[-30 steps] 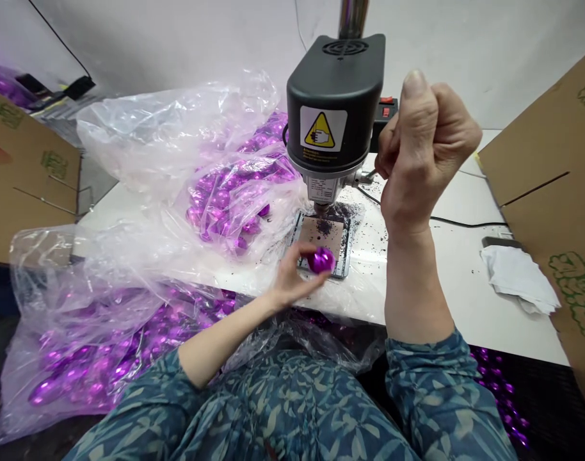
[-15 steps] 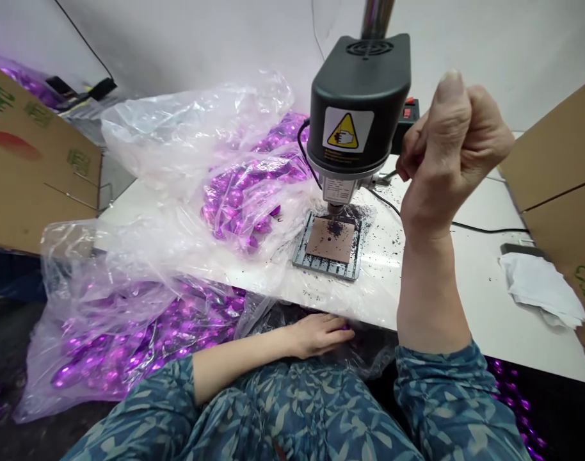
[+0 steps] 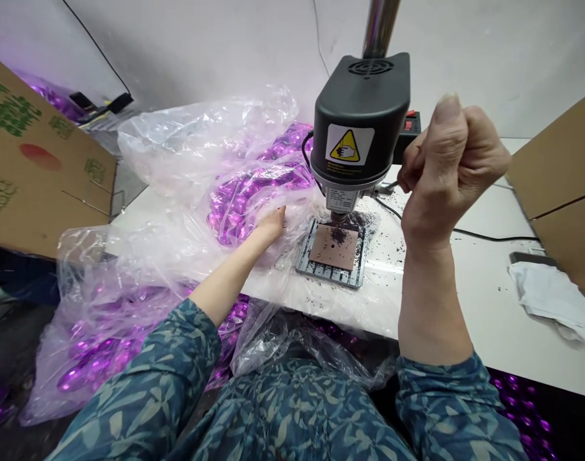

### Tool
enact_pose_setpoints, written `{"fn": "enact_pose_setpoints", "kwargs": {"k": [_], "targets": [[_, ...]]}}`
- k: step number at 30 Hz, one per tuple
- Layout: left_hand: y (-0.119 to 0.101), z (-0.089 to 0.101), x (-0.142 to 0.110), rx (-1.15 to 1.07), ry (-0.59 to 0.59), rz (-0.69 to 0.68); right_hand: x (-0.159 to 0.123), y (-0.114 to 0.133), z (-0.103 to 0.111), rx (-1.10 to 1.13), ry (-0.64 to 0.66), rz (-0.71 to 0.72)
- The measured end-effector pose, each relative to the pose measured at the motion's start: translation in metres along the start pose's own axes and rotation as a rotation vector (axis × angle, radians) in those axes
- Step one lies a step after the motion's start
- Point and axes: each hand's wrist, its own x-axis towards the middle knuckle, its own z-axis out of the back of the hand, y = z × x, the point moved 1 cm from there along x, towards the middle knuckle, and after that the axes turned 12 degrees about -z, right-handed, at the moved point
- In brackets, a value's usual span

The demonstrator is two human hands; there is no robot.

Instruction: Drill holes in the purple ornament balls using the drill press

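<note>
My right hand [image 3: 456, 160] is closed in a fist round the lever [image 3: 391, 187] at the side of a small black drill press [image 3: 362, 121]. My left hand [image 3: 272, 224] reaches to the front edge of a clear plastic bag [image 3: 177, 137] that holds shiny purple balls [image 3: 230, 208]. Its fingers point away from me and are mostly hidden, so whether they grip anything is unclear. Below the drill head, a brown square board [image 3: 335, 246] with a dark hole lies on a grey slotted base plate [image 3: 354, 280], strewn with dark shavings.
Another clear bag of purple balls [image 3: 100, 352] hangs at the table's front left. Cardboard boxes [image 3: 47, 173] stand left and right. White paper or cloth [image 3: 552, 301] lies at the right of the white table [image 3: 475, 307]. A black cable [image 3: 489, 239] crosses the tabletop.
My left hand has moved from my lap at the table's front edge up and left to the bag of purple balls. My right hand stays on the lever. The view has shifted slightly.
</note>
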Motion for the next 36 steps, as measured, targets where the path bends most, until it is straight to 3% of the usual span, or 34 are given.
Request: {"fn": "enact_pose_setpoints", "kwargs": {"k": [2, 6, 10, 17, 20, 25, 27, 30, 36], "targets": [[0.002, 0.002, -0.002, -0.005, 0.033, -0.021, -0.001, 0.001, 0.001, -0.007, 0.004, -0.001], [-0.013, 0.004, -0.024, -0.008, 0.067, -0.214, -0.002, 0.003, 0.0, -0.024, 0.006, -0.006], [-0.033, 0.0, -0.046, -0.029, -0.03, -0.323, -0.002, 0.005, -0.002, -0.029, -0.033, -0.005], [-0.056, -0.017, -0.074, -0.29, -0.141, -0.499, -0.004, 0.006, -0.004, -0.048, -0.048, -0.014], [-0.067, -0.023, -0.08, -0.498, -0.12, -0.395, -0.005, 0.005, -0.002, -0.06, -0.027, -0.008], [-0.084, -0.036, -0.08, -1.15, -0.026, 0.114, -0.005, 0.003, 0.004, -0.09, 0.059, -0.01], [-0.087, -0.041, -0.079, -1.294, -0.015, 0.237, -0.005, 0.004, 0.006, -0.086, 0.076, -0.009], [-0.085, -0.047, -0.078, -1.275, -0.054, 0.227, -0.007, 0.005, 0.007, -0.073, 0.075, 0.013], [-0.07, -0.06, -0.076, -0.959, -0.105, -0.016, -0.008, 0.007, 0.006, -0.094, 0.087, 0.016]]}}
